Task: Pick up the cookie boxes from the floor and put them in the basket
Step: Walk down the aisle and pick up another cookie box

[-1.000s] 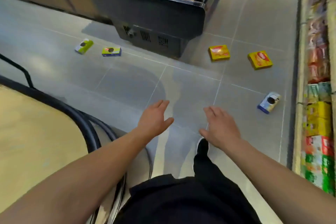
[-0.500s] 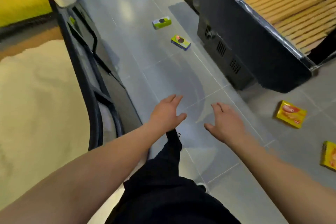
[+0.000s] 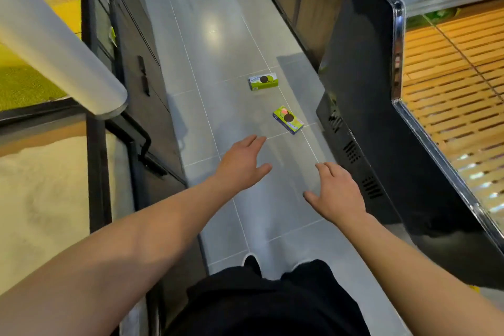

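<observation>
Two green cookie boxes lie on the grey tiled floor ahead of me. The nearer cookie box (image 3: 288, 120) is green and blue with a dark cookie printed on it, close to the dark display unit. The farther cookie box (image 3: 263, 81) lies flat a tile beyond it. My left hand (image 3: 241, 163) is held out palm down, fingers apart, holding nothing, just short of the nearer box. My right hand (image 3: 336, 194) is also open and holds nothing, lower and to the right. No basket is in view.
A dark display unit (image 3: 381, 123) with a wooden slatted top borders the aisle on the right. A black-framed case (image 3: 136, 123) and a thick white pole (image 3: 54, 43) stand on the left. My black trousers and shoe (image 3: 252, 263) show at the bottom.
My view has swung left down the aisle. The yellow boxes have left the frame and the two green boxes are now closer and central. Both hands stay open and outstretched.
</observation>
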